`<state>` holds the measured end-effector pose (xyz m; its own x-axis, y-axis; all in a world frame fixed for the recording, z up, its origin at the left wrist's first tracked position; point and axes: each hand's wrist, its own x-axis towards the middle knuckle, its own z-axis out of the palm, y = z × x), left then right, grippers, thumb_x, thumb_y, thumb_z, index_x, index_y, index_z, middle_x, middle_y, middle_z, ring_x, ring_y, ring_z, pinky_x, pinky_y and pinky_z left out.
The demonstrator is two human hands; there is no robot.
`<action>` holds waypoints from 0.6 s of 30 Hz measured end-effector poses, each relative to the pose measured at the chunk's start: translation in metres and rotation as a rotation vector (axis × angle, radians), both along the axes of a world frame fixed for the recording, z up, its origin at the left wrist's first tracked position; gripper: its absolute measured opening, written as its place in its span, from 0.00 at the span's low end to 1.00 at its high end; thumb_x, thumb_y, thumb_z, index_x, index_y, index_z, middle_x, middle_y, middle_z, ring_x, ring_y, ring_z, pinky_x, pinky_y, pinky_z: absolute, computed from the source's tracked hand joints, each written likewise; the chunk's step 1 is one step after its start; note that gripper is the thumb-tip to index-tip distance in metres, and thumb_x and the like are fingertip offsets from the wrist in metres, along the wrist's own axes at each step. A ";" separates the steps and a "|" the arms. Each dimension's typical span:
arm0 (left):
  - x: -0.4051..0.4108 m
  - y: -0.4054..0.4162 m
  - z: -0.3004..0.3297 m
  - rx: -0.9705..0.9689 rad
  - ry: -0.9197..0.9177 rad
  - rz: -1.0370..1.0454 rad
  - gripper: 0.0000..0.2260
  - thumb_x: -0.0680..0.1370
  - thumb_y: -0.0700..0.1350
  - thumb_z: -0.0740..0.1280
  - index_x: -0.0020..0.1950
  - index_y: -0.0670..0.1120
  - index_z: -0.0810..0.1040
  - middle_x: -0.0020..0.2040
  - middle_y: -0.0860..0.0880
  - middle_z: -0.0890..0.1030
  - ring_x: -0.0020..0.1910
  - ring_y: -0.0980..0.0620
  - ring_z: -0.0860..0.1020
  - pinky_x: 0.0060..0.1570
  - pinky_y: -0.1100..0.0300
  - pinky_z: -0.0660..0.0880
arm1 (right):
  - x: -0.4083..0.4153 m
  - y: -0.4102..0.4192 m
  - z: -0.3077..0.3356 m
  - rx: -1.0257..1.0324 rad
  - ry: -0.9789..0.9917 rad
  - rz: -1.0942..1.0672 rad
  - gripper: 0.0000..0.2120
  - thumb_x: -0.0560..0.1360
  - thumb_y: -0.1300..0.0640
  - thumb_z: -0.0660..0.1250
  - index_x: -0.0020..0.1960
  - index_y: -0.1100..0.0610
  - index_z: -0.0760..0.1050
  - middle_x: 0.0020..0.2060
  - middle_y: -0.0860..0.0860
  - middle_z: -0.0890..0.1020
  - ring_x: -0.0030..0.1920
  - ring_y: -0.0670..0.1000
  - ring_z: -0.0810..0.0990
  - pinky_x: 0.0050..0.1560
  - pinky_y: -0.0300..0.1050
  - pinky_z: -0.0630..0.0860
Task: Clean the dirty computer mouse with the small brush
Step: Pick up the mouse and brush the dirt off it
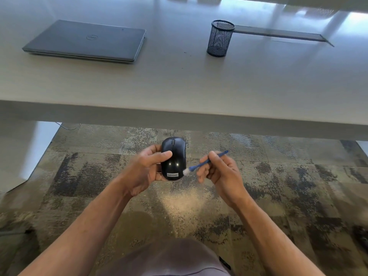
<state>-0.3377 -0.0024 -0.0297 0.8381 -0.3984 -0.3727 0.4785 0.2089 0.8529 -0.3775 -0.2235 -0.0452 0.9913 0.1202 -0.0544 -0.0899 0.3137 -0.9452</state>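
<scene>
My left hand (144, 170) grips a black computer mouse (173, 158) from its left side, thumb lying across the top, holding it in the air below the desk edge and above the carpet. The mouse's top faces up, its label end toward me. My right hand (219, 172) pinches a small brush (203, 163) with a blue handle. Its white bristle tip touches the mouse's right rear edge, near the label.
A pale desk (179, 86) spans the view ahead. On it lie a closed grey laptop (87, 40) at the left and a black mesh pen cup (220, 37) right of the middle. Patterned carpet (278, 186) lies below my hands.
</scene>
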 end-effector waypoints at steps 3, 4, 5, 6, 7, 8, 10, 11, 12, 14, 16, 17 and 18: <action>-0.003 -0.002 0.000 0.022 -0.009 -0.014 0.24 0.71 0.44 0.70 0.65 0.38 0.71 0.51 0.40 0.83 0.49 0.40 0.83 0.47 0.42 0.80 | 0.016 0.003 0.005 -0.004 0.005 -0.076 0.16 0.84 0.55 0.55 0.49 0.63 0.77 0.37 0.59 0.84 0.32 0.53 0.81 0.37 0.44 0.80; -0.004 -0.003 0.000 0.028 -0.015 -0.014 0.24 0.71 0.44 0.70 0.65 0.38 0.71 0.51 0.40 0.83 0.49 0.40 0.82 0.51 0.39 0.77 | 0.022 0.003 0.005 -0.006 0.007 -0.106 0.16 0.83 0.54 0.55 0.49 0.63 0.77 0.39 0.59 0.85 0.33 0.53 0.82 0.38 0.44 0.80; -0.004 -0.003 0.000 0.034 -0.022 -0.018 0.24 0.71 0.44 0.71 0.64 0.38 0.71 0.51 0.39 0.83 0.49 0.39 0.82 0.53 0.37 0.73 | 0.027 0.003 0.006 -0.011 0.009 -0.135 0.16 0.83 0.52 0.56 0.50 0.63 0.77 0.40 0.59 0.85 0.35 0.53 0.83 0.39 0.44 0.80; -0.005 -0.003 0.001 0.038 -0.026 -0.026 0.24 0.71 0.44 0.71 0.65 0.38 0.71 0.52 0.39 0.82 0.49 0.38 0.81 0.54 0.36 0.71 | 0.031 0.003 0.006 -0.026 0.013 -0.168 0.17 0.82 0.51 0.56 0.51 0.63 0.76 0.41 0.59 0.85 0.36 0.54 0.84 0.40 0.44 0.80; -0.006 -0.004 0.001 0.040 -0.028 -0.034 0.25 0.71 0.44 0.71 0.65 0.38 0.71 0.52 0.39 0.82 0.49 0.38 0.81 0.53 0.37 0.72 | 0.034 0.002 0.006 -0.056 0.018 -0.203 0.17 0.83 0.51 0.56 0.52 0.63 0.76 0.42 0.60 0.85 0.37 0.54 0.84 0.40 0.45 0.80; -0.007 -0.004 0.003 0.038 -0.026 -0.039 0.25 0.71 0.43 0.71 0.66 0.38 0.70 0.52 0.39 0.83 0.49 0.39 0.81 0.50 0.39 0.76 | 0.035 0.001 0.007 -0.100 0.020 -0.238 0.17 0.84 0.52 0.56 0.51 0.63 0.77 0.41 0.60 0.85 0.37 0.54 0.84 0.39 0.45 0.79; -0.008 -0.003 0.005 0.027 -0.021 -0.036 0.25 0.71 0.43 0.71 0.66 0.38 0.70 0.52 0.40 0.83 0.49 0.40 0.82 0.44 0.45 0.81 | 0.033 -0.002 0.013 -0.191 0.000 -0.285 0.17 0.85 0.53 0.55 0.48 0.61 0.78 0.36 0.57 0.85 0.33 0.52 0.82 0.35 0.43 0.78; -0.008 -0.003 0.005 0.022 -0.018 -0.028 0.25 0.71 0.43 0.71 0.66 0.38 0.70 0.52 0.40 0.83 0.50 0.39 0.83 0.43 0.46 0.81 | 0.029 -0.003 0.018 -0.221 -0.026 -0.281 0.17 0.85 0.53 0.56 0.46 0.60 0.78 0.33 0.55 0.84 0.31 0.51 0.80 0.32 0.42 0.77; -0.008 -0.001 0.004 0.019 -0.015 -0.019 0.25 0.72 0.43 0.71 0.66 0.38 0.70 0.53 0.40 0.83 0.50 0.38 0.83 0.43 0.44 0.82 | 0.024 -0.003 0.024 -0.242 -0.065 -0.249 0.17 0.84 0.52 0.57 0.45 0.60 0.78 0.31 0.54 0.83 0.28 0.51 0.79 0.30 0.41 0.75; -0.007 0.001 0.002 0.023 -0.015 -0.004 0.25 0.71 0.43 0.71 0.66 0.39 0.69 0.53 0.39 0.83 0.51 0.37 0.82 0.48 0.40 0.80 | 0.014 -0.002 0.035 -0.283 -0.143 -0.121 0.17 0.82 0.52 0.58 0.44 0.61 0.78 0.29 0.53 0.82 0.26 0.50 0.78 0.28 0.39 0.74; -0.008 0.001 0.001 0.035 -0.017 -0.009 0.25 0.71 0.43 0.71 0.66 0.39 0.69 0.53 0.38 0.83 0.51 0.37 0.82 0.50 0.39 0.78 | 0.006 0.004 0.043 -0.356 -0.181 0.002 0.17 0.81 0.52 0.59 0.44 0.63 0.78 0.29 0.53 0.82 0.26 0.50 0.78 0.27 0.38 0.74; -0.009 0.000 0.001 0.037 -0.020 -0.018 0.25 0.71 0.43 0.71 0.66 0.40 0.69 0.54 0.37 0.83 0.50 0.37 0.82 0.50 0.39 0.78 | 0.004 0.008 0.045 -0.411 -0.199 0.040 0.17 0.81 0.51 0.60 0.44 0.63 0.78 0.30 0.54 0.82 0.27 0.50 0.79 0.28 0.38 0.74; -0.009 0.000 0.001 0.035 -0.023 -0.029 0.25 0.72 0.43 0.71 0.66 0.40 0.69 0.54 0.36 0.82 0.50 0.37 0.82 0.48 0.41 0.79 | 0.004 0.011 0.047 -0.479 -0.221 0.057 0.17 0.82 0.51 0.60 0.44 0.63 0.79 0.31 0.54 0.83 0.27 0.49 0.79 0.29 0.38 0.75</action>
